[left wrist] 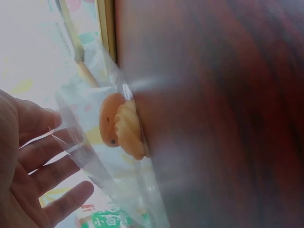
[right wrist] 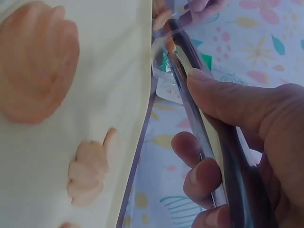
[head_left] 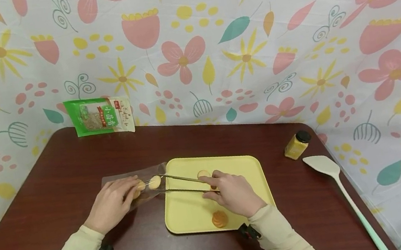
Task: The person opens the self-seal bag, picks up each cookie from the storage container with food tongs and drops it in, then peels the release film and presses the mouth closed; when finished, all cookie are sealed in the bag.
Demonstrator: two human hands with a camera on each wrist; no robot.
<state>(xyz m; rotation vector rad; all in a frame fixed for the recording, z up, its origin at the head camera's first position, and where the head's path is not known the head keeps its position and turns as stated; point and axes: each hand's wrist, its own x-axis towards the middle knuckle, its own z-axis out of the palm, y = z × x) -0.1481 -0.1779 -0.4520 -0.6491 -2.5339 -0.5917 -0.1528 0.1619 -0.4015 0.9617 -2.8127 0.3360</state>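
My left hand (head_left: pixel 112 203) holds a clear plastic bag (left wrist: pixel 102 166) by its edge, with thumb and forefinger at the film in the left wrist view. Inside lie a ridged swirl cookie (left wrist: pixel 129 129) and a rounder cookie (left wrist: pixel 110 118). My right hand (head_left: pixel 234 192) grips metal tongs (right wrist: pixel 230 161), thumb on one arm and curled fingers on the other. At the bag's mouth, a pale cookie (head_left: pixel 155 182) sits between the tong tips. Below the tongs, a yellow tray (head_left: pixel 187 214) bears an orange swirl cookie (head_left: pixel 220 219) and a paler cookie (head_left: pixel 203 174); the right hand partly hides another.
A green seasoning packet (head_left: pixel 100 116) leans against the patterned cloth at the back left. On the right stand a yellow jar with a black lid (head_left: pixel 297 145) and, lying near the table edge, a white spatula with a green handle (head_left: pixel 341 183).
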